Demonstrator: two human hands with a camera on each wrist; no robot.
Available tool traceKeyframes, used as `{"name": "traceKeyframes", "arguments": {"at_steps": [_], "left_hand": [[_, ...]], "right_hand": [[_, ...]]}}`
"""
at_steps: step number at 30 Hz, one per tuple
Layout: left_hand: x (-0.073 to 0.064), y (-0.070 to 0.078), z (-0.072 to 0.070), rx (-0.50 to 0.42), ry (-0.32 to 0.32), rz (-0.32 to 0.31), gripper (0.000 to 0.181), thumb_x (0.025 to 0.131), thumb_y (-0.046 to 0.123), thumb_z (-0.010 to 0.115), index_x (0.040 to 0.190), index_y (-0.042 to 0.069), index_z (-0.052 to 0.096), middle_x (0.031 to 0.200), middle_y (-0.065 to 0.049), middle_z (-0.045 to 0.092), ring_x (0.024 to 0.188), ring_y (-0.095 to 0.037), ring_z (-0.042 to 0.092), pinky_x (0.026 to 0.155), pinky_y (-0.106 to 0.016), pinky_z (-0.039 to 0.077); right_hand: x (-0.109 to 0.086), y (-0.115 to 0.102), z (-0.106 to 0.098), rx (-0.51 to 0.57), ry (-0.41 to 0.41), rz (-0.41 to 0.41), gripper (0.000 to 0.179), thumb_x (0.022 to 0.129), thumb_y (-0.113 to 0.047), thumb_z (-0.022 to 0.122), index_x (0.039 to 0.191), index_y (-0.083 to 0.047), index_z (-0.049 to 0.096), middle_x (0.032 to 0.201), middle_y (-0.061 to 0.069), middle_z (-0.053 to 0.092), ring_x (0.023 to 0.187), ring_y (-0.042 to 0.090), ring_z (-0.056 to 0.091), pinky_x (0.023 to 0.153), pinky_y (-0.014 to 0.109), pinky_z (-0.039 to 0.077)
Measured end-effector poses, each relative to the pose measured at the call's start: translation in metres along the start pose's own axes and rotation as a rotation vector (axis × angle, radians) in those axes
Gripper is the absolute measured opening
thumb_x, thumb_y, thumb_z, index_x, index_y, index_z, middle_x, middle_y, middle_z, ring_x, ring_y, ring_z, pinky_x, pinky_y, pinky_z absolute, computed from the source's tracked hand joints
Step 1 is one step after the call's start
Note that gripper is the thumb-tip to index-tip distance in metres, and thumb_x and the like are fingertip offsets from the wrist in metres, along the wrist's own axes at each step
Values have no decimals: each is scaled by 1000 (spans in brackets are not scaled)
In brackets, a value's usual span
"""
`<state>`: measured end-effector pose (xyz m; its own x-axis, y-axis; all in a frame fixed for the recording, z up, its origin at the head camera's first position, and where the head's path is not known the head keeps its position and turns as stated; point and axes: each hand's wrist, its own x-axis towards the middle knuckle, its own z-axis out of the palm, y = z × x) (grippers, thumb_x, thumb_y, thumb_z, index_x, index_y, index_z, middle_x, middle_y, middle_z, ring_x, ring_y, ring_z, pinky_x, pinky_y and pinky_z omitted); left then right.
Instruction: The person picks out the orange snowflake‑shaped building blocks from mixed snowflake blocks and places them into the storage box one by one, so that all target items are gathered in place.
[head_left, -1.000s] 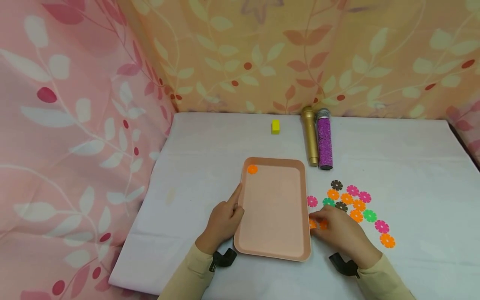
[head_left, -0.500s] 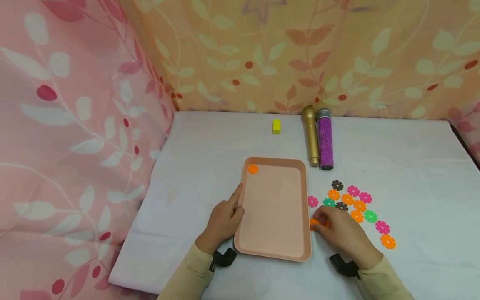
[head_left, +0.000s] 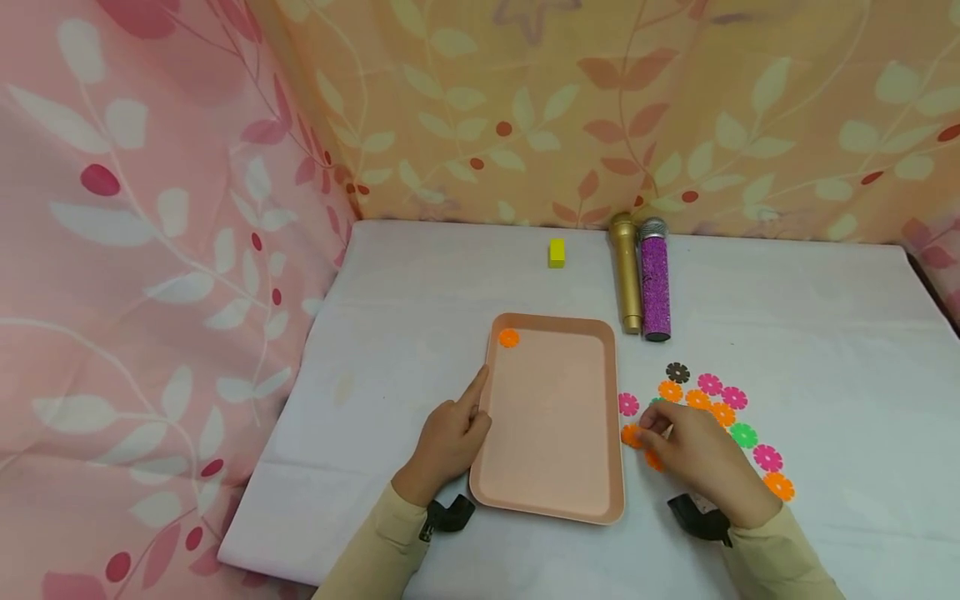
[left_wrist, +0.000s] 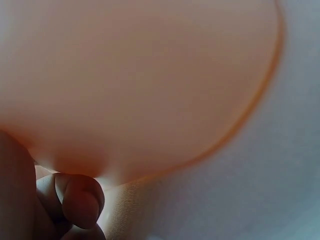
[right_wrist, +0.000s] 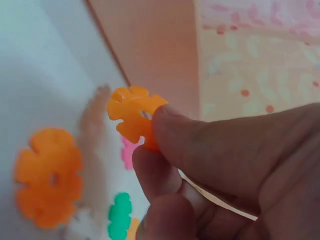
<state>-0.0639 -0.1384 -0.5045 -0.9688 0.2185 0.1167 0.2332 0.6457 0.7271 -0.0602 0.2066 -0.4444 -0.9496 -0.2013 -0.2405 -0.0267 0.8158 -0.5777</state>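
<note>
My right hand (head_left: 701, 454) pinches an orange flower-shaped plastic disc (right_wrist: 131, 114) between thumb and fingers, seen large in the right wrist view. It is held just right of the pink tray (head_left: 608, 400), above the table. Another orange disc (right_wrist: 50, 177) lies below it in that view, close to a green disc (right_wrist: 120, 215) and a partly hidden pink disc (right_wrist: 128, 152). My left hand (head_left: 448, 437) holds the tray's left edge, its index finger stretched along the rim and the thumb at the edge. Inside the tray's far left corner lies one orange disc (head_left: 509, 337).
Several orange, pink, green and black flower discs, such as a black disc (head_left: 678, 372), lie loose right of the tray. Behind them rest a gold microphone (head_left: 627, 279) and a purple glitter microphone (head_left: 656, 287). A yellow block (head_left: 557, 253) stands near the table's back edge.
My right hand has picked up an orange disc beside the tray and moved slightly right and up with it. The left hand and tray stay in place; the view shifts a little.
</note>
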Motion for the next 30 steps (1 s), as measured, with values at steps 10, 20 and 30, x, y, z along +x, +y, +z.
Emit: {"name": "traceKeyframes", "arguments": {"at_steps": [10,20,30], "left_hand": [[0,-3,-1,4,-3,4,68,95,11,50,163,11,41,52,18,29,47,1,21,46,-21,19],[-1,-4,-1,2,5,14,68,95,11,50,162,10,41,52,18,29,47,2,20,46,-21,18],[-1,-1,-1,-12,10,27,68,95,10,50,162,9,41,52,18,29,47,2,19,46,-20,18]], "right_hand": [[10,-2,-13,47,158,-32,9,97,-16,72,99,-7,70,83,2,65,66,18,53,56,28,44],[27,-25,-23,106,264,-30,14,99,-17,65,103,-4,70,92,10,71,59,18,53,53,29,44],[42,-58,-22,121,262,-47,15,97,-20,68,100,-5,71,91,12,71,57,20,53,48,30,42]]}}
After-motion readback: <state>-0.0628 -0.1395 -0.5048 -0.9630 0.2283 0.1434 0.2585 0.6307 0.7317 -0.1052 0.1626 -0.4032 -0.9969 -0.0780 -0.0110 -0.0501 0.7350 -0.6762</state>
